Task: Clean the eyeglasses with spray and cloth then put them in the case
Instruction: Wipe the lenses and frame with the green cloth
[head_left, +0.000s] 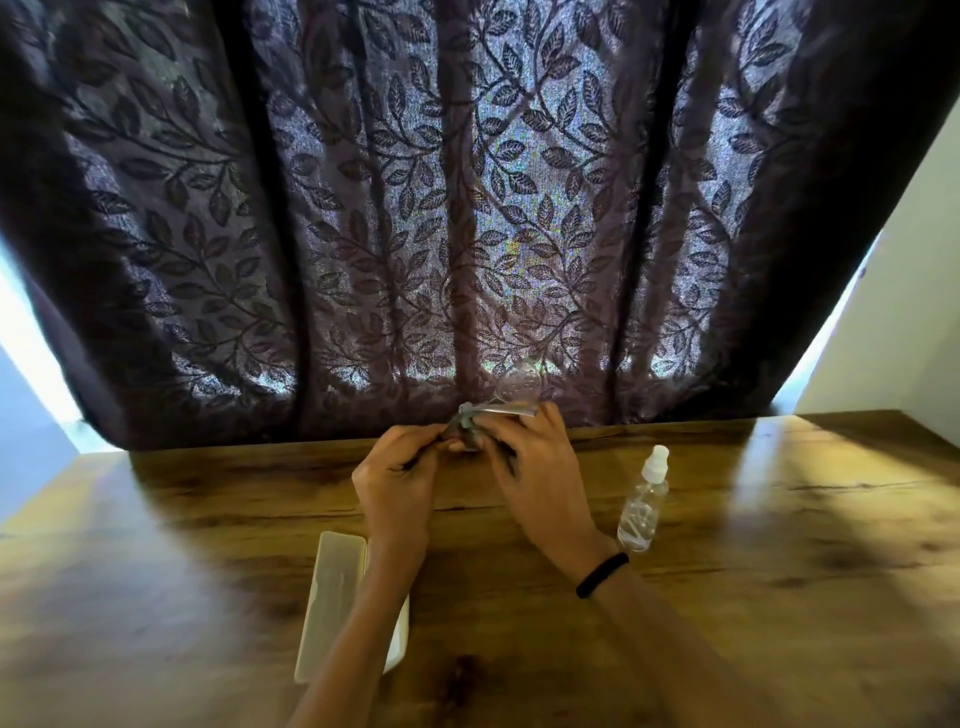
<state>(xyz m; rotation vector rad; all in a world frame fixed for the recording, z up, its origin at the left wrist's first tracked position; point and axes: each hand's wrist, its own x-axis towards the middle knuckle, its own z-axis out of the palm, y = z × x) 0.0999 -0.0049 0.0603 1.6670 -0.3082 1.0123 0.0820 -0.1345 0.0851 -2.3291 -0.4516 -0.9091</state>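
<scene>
Glasses (511, 397) held above counter (727, 571), right hand (535, 467) grip curled round them, left hand (400, 478) grip pinching cloth (464, 425) against them; bottle (641, 504) right, case (332, 597) left

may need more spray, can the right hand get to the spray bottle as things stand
Probably yes: the spray bottle stands upright on the table just right of the right hand, with nothing between them. That hand grips the eyeglasses, though, so the left hand, pinching the cloth, would have to hold them.

A black band (602, 574) circles the right wrist; forearms (680, 639) bare.
</scene>
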